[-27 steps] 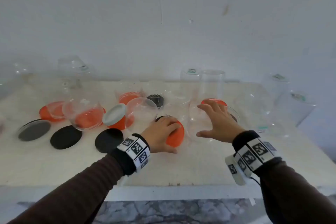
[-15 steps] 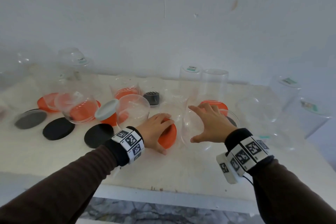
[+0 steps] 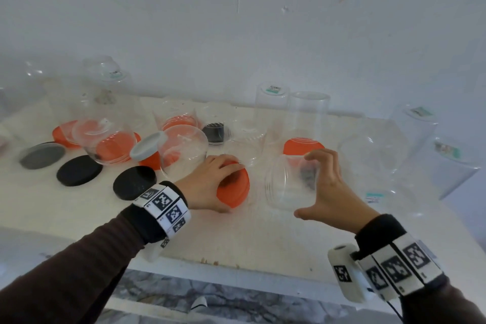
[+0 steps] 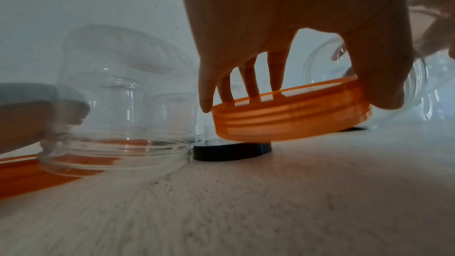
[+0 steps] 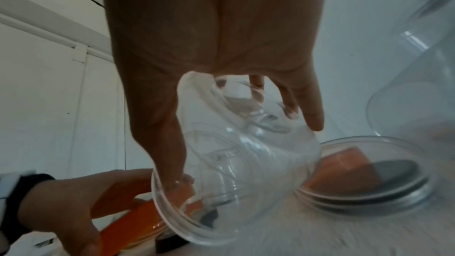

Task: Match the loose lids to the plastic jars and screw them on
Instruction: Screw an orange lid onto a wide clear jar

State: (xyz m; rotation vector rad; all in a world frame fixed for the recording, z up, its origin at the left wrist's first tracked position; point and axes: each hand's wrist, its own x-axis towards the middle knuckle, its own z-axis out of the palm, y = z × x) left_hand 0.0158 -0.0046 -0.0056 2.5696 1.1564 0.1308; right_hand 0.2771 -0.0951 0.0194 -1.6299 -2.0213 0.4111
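At the near centre of the tabletop point(image 3: 263, 234), the left hand point(image 3: 207, 181) grips an orange lid point(image 3: 236, 192), fingers over its far rim and thumb on its near rim; the lid is tilted, one edge raised off the surface. Just right of it, the right hand point(image 3: 326, 187) holds a clear plastic jar point(image 3: 286, 184) tipped on its side, mouth turned left toward the lid, thumb and fingers curled round the body. Lid and jar are close but apart. Further left lie black lids point(image 3: 134, 181), other orange lids point(image 3: 113, 150) and upturned clear jars point(image 3: 184, 150); more jars stand far right.
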